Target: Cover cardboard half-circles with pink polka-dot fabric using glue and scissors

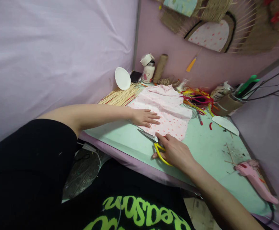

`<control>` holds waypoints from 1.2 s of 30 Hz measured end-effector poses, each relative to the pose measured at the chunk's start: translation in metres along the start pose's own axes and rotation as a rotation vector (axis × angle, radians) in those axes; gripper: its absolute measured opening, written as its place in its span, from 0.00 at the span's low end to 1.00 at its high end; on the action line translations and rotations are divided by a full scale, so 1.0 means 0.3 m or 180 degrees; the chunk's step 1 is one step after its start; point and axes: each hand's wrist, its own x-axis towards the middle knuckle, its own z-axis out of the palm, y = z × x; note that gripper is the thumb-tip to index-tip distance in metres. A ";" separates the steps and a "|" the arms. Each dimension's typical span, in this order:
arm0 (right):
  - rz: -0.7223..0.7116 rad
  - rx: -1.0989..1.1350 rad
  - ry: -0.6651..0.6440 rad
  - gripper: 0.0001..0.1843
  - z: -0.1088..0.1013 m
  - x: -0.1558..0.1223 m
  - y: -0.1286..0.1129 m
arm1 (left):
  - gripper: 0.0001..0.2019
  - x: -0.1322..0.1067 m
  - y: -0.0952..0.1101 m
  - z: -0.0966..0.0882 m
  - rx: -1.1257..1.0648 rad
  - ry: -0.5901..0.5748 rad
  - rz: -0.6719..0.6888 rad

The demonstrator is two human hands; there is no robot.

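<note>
Polka-dot cloth (pixel 170 123), 1: likely light, limp; best held by edge | left hand (pixel 144 118): splayed flat on it, gripping nothing | right hand (pixel 174 149): curled round yellow-handled scissors (pixel 155 139)

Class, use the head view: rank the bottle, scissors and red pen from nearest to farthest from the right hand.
1. Scissors: held in the right hand.
2. Red pen: ahead, to its right.
3. Bottle: far back, to its left.
</note>
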 end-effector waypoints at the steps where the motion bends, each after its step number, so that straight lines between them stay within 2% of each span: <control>1: -0.0011 -0.0011 0.0001 0.40 0.000 0.004 -0.001 | 0.29 0.000 0.001 0.000 0.0001 -0.0007 -0.0002; 8: -0.0031 -0.0056 -0.0089 0.38 0.006 0.008 -0.007 | 0.29 -0.001 0.003 -0.002 -0.0043 0.0054 -0.0001; 14: -0.0008 -0.0121 -0.0156 0.34 0.007 -0.004 -0.018 | 0.32 0.001 0.011 -0.004 0.0086 -0.0190 -0.0110; 21: -0.0017 -0.0103 -0.0153 0.42 -0.001 -0.011 -0.006 | 0.30 -0.002 0.018 -0.014 -0.0110 -0.0186 -0.0196; 28: 0.0028 -0.0118 -0.0117 0.42 -0.002 0.010 -0.023 | 0.29 0.003 0.000 0.001 -0.0069 0.0063 -0.0018; 36: -0.0090 -0.0121 -0.0088 0.44 -0.003 0.059 -0.048 | 0.32 0.005 0.006 -0.005 0.0044 -0.0206 -0.0091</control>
